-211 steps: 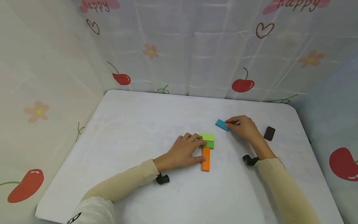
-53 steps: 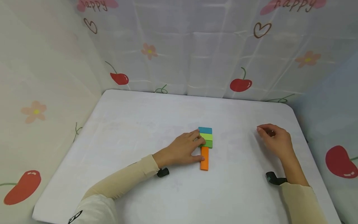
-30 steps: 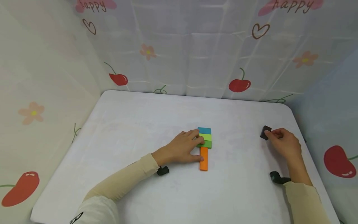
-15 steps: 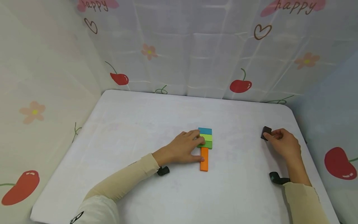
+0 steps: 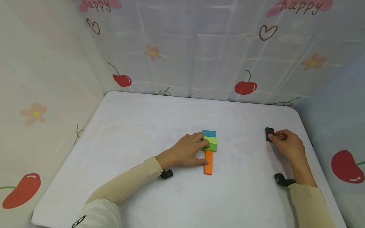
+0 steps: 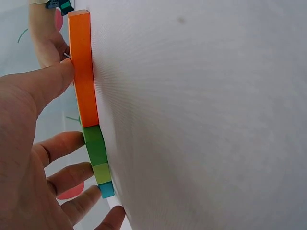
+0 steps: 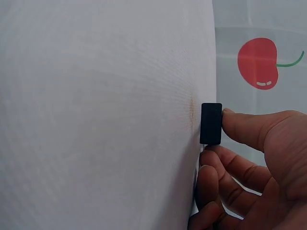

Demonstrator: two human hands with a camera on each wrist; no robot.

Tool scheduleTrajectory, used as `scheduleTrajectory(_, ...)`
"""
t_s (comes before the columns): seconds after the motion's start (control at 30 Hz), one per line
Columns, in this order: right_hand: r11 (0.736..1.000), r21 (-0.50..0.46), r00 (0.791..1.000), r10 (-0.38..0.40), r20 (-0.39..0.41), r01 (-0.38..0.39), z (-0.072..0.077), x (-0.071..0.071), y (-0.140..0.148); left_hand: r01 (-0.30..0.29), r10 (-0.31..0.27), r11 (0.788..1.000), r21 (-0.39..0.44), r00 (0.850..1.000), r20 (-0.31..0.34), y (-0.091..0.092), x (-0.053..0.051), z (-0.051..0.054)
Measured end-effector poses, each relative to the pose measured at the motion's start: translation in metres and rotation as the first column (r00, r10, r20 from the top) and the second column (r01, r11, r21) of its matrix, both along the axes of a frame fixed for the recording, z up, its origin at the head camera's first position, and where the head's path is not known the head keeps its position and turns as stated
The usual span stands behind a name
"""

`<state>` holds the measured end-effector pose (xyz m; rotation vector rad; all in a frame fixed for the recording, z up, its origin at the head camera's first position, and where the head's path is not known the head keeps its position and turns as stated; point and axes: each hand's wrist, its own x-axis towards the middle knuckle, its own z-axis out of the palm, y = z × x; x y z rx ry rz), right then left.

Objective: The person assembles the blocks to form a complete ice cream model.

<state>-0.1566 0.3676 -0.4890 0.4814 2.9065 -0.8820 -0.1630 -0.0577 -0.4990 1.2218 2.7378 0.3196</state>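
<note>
My left hand point(image 5: 183, 151) rests its fingertips on a short column of flat wooden blocks. Its thumb touches the upright orange block point(image 5: 208, 167), which lies below a green block point(image 5: 212, 148), a light-green block point(image 5: 212, 140) and a blue block point(image 5: 209, 133). In the left wrist view the spread fingers sit along the green block point(image 6: 96, 148) and its neighbours. Over at the right, my right hand point(image 5: 291, 146) pinches a black block point(image 5: 269, 131) between thumb and fingers. The right wrist view shows the same black block point(image 7: 211, 123) at the table surface.
All the blocks lie on a white table point(image 5: 142, 120), with the black one nearest its right side. A curtain point(image 5: 196, 53) printed with cherries and flowers stands behind the far edge. Black wrist cameras point(image 5: 166, 174) sit at both wrists.
The blue block came to rest above the light-green one, and my right hand moved right to the black block. That block has since turned from slanted to nearly straight. The left hand stayed put.
</note>
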Motion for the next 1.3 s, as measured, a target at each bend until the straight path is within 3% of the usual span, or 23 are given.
scheduleTrajectory(0.57,0.993,-0.038,0.993,0.113,-0.046,-0.115,-0.002,-0.016,0.007,0.001,-0.001,1.000,-0.003,1.000,0.010,0.000,0.003,0.007)
scheduleTrajectory(1.3,0.992,-0.069,0.994,0.103,-0.041,-0.106,-0.002,-0.033,-0.003,0.000,0.000,1.000,0.003,1.000,0.005,0.000,0.002,0.004)
